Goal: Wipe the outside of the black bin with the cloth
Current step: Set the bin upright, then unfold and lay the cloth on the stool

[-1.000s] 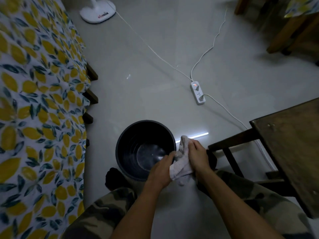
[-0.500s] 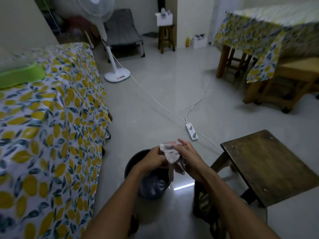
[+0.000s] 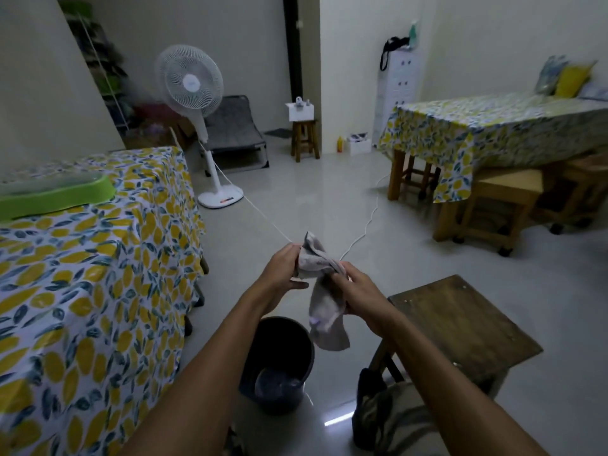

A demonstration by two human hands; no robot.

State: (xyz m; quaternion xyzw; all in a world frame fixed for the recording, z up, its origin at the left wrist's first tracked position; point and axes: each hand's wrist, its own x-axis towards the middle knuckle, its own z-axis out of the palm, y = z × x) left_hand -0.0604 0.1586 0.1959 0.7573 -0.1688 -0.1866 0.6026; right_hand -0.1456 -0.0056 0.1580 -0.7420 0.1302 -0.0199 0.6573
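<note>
The black bin (image 3: 289, 350) stands upright on the floor between my forearms, its open mouth facing up. Above it I hold a pale grey cloth (image 3: 324, 311) in the air with both hands. My left hand (image 3: 283, 268) pinches the cloth's upper left part. My right hand (image 3: 357, 291) grips its right side, and the cloth's lower end hangs down over the bin's rim without clearly touching it. Neither hand touches the bin.
A table with a lemon-print cover (image 3: 98, 274) stands close on the left, a green tray (image 3: 49, 195) on it. A dark wooden stool (image 3: 460, 324) is close on the right. A white fan (image 3: 210, 126) and cables lie ahead; another covered table (image 3: 493, 126) at far right.
Both hands lifted the cloth up and away from the bin's rim. My head tilted up, so the bin sits low in view and the room shows.
</note>
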